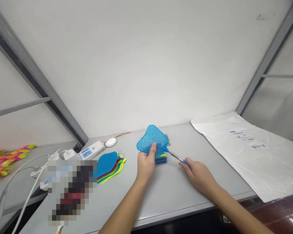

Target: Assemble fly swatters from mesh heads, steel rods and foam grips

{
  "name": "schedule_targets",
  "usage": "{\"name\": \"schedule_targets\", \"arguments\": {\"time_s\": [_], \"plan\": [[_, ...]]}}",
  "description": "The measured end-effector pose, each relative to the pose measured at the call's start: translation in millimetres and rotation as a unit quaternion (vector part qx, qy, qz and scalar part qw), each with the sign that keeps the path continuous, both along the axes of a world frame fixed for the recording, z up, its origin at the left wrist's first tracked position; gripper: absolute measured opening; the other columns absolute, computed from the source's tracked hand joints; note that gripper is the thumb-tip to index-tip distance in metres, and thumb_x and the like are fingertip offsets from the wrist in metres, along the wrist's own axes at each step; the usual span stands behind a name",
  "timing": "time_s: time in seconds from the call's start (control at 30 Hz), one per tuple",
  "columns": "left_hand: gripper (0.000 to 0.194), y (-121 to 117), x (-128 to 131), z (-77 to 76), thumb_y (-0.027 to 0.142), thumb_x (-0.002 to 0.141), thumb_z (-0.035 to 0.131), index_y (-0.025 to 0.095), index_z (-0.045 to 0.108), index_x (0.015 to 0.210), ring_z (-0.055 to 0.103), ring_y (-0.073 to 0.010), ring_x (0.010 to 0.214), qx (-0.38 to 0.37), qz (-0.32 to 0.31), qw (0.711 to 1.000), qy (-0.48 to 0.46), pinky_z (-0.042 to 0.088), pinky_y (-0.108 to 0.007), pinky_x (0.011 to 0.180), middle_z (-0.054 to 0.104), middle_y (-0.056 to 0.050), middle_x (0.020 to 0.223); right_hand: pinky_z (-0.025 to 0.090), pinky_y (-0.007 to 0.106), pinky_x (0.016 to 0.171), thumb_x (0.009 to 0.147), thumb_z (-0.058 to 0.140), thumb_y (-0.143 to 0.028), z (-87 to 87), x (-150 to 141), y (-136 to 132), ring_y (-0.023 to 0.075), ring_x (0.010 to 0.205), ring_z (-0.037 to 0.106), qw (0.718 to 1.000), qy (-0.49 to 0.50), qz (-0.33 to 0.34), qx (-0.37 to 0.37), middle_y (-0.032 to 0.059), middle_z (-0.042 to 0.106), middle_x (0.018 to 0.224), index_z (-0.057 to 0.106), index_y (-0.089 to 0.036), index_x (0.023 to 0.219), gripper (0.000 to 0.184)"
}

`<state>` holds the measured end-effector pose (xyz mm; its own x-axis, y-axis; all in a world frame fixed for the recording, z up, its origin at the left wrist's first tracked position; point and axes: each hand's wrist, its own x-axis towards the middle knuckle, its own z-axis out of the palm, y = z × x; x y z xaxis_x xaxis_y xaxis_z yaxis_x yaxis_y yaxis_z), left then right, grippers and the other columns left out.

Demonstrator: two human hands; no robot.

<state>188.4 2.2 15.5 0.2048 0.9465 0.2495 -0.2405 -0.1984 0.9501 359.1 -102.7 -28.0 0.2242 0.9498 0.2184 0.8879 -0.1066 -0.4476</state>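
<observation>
A blue fly swatter (152, 135) is held up above the grey table, its mesh head tilted toward the upper left. My left hand (147, 162) grips the lower part of the mesh head, thumb on top. Around the blue handle at the end of the metal rod (176, 156) my right hand (197, 174) is closed. Behind and below the head lie several swatter handles with blue and yellow-green grips (161, 160), partly hidden. To the left is a fanned stack of swatter heads (108, 164) in blue, red and yellow-green.
A white power strip (94, 149) and a round white device (110, 142) sit at the back left. White cables (30, 198) run along the left side. A large white plastic mailer bag (224, 152) covers the right end of the table. A blurred-out item (73, 191) lies front left.
</observation>
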Motion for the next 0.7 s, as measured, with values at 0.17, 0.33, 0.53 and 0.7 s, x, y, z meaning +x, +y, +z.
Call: {"name": "schedule_targets", "arguments": {"time_s": [0.17,0.33,0.53,0.7], "plan": [[0.031,3,-5,0.8,0.044,0.080,0.065,0.015,0.069,0.089,0.066,-0.0200,0.080,-0.004,-0.022,1.000,-0.011,0.052,-0.032,0.076,0.071,-0.006,0.089,0.035,0.027,0.055,0.094,0.036,-0.050,4.0,-2,-3,0.0177,0.057,0.056,0.996,0.087,-0.003,0.028,-0.0017,0.060,0.063,0.050,-0.024,0.091,0.030],[0.048,2,-12,2.1,0.058,0.085,0.050,0.015,0.071,0.087,0.063,-0.0218,0.081,0.076,-0.086,0.992,0.049,0.049,-0.034,0.078,0.070,-0.010,0.087,0.041,0.027,0.057,0.092,0.041,-0.049,6.6,3,-8,0.0155,0.060,0.055,0.961,0.257,0.010,0.103,-0.0002,0.060,0.070,0.051,-0.022,0.096,0.029],[0.063,25,-2,13.0,0.058,0.094,0.018,0.023,0.070,0.101,0.059,-0.0233,0.092,0.139,-0.074,0.977,0.146,0.045,-0.037,0.082,0.068,-0.009,0.103,0.031,0.024,0.042,0.094,0.033,-0.054,7.1,13,-8,0.0104,0.043,0.035,0.906,0.402,-0.075,0.107,-0.0052,0.042,0.055,0.054,-0.021,0.090,0.039],[0.045,64,17,16.7,0.052,0.093,0.035,0.023,0.065,0.111,0.048,-0.0295,0.119,0.267,-0.022,0.884,0.383,0.034,-0.047,0.100,0.062,-0.012,0.121,0.044,0.025,0.057,0.081,0.060,-0.052,4.7,16,-6,0.0152,0.062,0.052,0.918,0.328,-0.136,0.174,-0.0009,0.053,0.068,0.053,-0.022,0.081,0.031]]}}
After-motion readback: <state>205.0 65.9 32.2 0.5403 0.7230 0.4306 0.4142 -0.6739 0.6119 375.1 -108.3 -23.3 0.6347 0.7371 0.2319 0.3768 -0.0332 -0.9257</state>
